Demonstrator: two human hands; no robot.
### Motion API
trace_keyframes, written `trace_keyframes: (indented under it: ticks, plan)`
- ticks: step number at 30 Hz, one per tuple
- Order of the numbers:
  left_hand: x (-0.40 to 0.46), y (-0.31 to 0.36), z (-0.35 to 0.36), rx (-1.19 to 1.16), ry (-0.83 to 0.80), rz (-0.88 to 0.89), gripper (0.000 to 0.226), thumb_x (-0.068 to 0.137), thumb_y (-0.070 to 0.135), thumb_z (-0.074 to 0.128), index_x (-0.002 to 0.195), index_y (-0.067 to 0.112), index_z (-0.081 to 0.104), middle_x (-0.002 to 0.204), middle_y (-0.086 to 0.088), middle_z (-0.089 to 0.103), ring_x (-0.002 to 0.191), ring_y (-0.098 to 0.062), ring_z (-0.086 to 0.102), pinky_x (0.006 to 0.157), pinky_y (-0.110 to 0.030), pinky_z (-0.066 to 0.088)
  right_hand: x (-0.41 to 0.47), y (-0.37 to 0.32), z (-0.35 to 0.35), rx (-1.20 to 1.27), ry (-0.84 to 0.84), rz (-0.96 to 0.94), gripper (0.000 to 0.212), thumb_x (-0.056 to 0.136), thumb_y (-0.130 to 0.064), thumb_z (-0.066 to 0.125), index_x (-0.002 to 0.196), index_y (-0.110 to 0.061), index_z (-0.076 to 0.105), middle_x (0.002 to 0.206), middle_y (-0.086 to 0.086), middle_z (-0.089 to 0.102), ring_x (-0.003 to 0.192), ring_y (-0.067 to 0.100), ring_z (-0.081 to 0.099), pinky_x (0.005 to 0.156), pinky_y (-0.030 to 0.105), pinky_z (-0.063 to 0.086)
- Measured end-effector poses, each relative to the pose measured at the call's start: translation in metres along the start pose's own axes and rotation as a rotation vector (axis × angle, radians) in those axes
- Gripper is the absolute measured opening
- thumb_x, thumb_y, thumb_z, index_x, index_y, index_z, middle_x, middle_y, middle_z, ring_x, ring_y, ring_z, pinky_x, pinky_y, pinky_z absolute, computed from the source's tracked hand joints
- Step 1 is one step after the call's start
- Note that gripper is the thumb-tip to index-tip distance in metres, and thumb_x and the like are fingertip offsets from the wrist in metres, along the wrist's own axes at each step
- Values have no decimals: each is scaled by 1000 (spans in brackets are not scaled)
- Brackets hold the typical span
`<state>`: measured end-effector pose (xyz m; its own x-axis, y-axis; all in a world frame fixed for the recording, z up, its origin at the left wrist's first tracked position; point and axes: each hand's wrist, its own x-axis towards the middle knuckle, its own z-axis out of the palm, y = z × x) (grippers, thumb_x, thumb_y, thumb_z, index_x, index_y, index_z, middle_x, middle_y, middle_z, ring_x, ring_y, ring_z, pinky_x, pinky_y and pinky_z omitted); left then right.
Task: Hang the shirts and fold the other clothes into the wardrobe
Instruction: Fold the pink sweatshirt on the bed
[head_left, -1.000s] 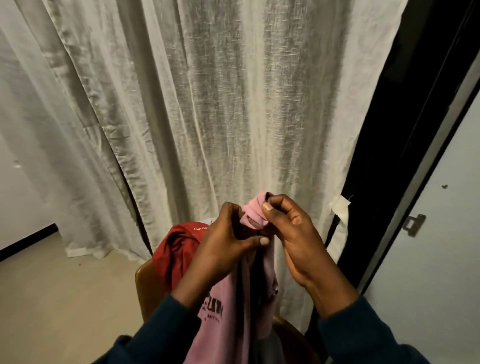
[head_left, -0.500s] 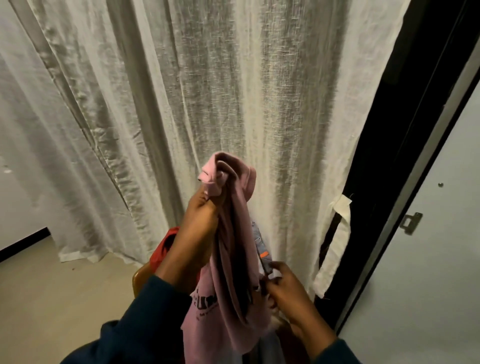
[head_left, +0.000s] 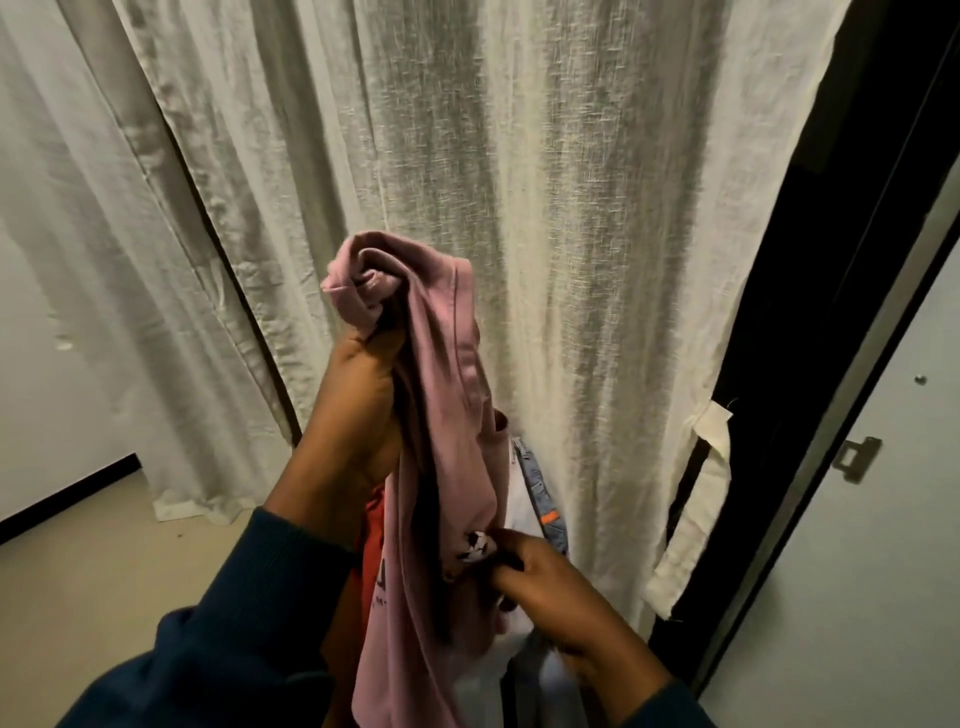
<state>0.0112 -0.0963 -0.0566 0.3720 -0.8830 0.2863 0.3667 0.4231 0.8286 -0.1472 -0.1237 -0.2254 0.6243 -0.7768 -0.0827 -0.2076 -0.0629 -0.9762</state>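
A pink shirt (head_left: 447, 415) with dark lettering hangs in front of me. My left hand (head_left: 358, 410) grips its bunched top and holds it up at chest height. Lower down, my right hand (head_left: 540, 587) pinches a fold of the same pink fabric near a small black-and-white print. Behind the shirt lie a red garment (head_left: 371, 525), a white one (head_left: 514, 499) and a blue denim piece (head_left: 540, 493) with an orange tag, partly hidden.
A pale linen curtain (head_left: 519, 182) fills the background, with a loose tie-back strap (head_left: 691, 519) at right. A dark frame (head_left: 810, 312) and a grey door (head_left: 872, 545) with a metal latch stand at far right. Beige floor (head_left: 104, 561) lies at left.
My left hand has lifted the shirt's bunched top upward. My right hand has let go of the top, dropped low and taken hold of the fabric further down.
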Motion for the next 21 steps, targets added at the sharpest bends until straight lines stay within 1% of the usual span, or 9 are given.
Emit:
trace_keyframes:
  ticks: [2,4,7,9,12,14,17,19,21]
  plan:
    - [0,7,-2,-82,12,-9,25,105,18,42,112,13,66,100,-6,76,91,-19,74,75,-31,61,-4,-10,-8,201,-19,-59,25,96,-29,64,121,-25,66,116,-5,73,108,7,66,83,20,50]
    - [-1,10,-4,-119,12,-14,23,103,15,45,109,13,67,95,-5,77,87,-18,74,75,-31,62,-3,-13,-10,450,35,-55,43,90,-44,67,123,-17,61,119,1,71,111,16,67,85,27,53]
    - [-7,8,-1,-152,-34,-27,21,90,18,53,106,16,66,88,-2,76,79,-15,73,74,-30,62,4,-14,-7,473,121,6,48,91,-30,66,134,-25,47,115,11,70,94,22,69,78,32,54]
    - [-9,7,2,-149,-50,-25,26,85,20,56,108,16,68,89,-2,76,79,-15,73,74,-31,62,4,-20,-5,313,109,-41,38,99,-12,58,133,-28,51,89,3,72,75,15,64,69,29,50]
    - [-6,5,2,-129,-37,-22,33,99,16,48,89,18,80,86,-2,77,78,-13,74,72,-27,62,0,-39,-24,222,264,-129,16,100,-12,55,100,-14,71,53,-6,53,46,7,42,49,21,36]
    - [-4,10,4,-165,-15,-56,42,101,19,46,79,18,81,84,-2,77,77,-12,74,68,-26,61,-3,-53,-40,373,303,-159,18,100,-11,53,94,-8,69,55,0,49,42,8,36,43,20,31]
    - [-5,18,5,-154,-33,11,22,93,24,55,100,16,75,92,-3,77,85,-15,74,73,-29,61,-9,-68,-47,594,310,-253,23,100,-8,47,91,-16,66,59,2,42,39,10,32,38,20,28]
    - [3,20,-13,91,6,195,17,91,20,60,106,18,69,97,0,75,91,-12,71,81,-28,59,-13,-80,-49,827,327,-343,16,94,-12,50,89,-22,61,51,-1,35,31,7,27,34,19,19]
    - [14,24,-48,736,149,429,16,92,9,63,102,18,71,95,1,68,92,-13,65,79,-27,50,-12,-85,-57,800,362,-391,15,97,-11,46,94,-23,56,51,1,47,30,8,34,33,18,23]
